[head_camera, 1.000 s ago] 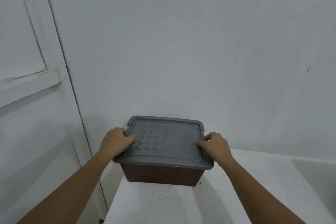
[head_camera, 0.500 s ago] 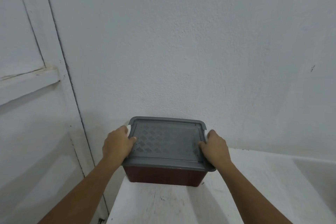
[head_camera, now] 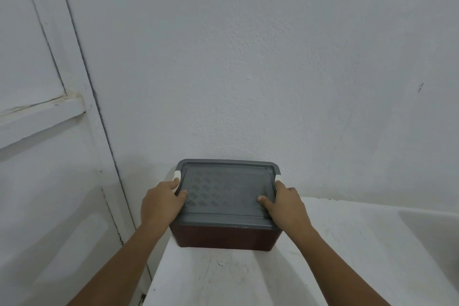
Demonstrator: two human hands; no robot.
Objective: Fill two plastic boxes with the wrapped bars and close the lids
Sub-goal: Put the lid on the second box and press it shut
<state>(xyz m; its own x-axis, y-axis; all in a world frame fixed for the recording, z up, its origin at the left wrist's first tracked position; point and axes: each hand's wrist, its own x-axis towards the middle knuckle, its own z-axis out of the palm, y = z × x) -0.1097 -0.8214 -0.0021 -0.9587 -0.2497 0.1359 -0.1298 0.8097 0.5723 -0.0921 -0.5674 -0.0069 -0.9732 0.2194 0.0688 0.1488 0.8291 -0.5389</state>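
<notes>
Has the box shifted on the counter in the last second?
Yes. The box has swung its near-left corner right, away from the door frame, and now sits squarer to the wall.

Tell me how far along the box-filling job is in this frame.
Done: the grey patterned plastic lid sits flat on the dark red plastic box on the white ledge. In hand: the left hand and right hand grip the lid's ends, thumbs on top, beside its white side clips. Left: whether the clips are locked cannot be told; the contents are hidden, and no second box is in view.
</notes>
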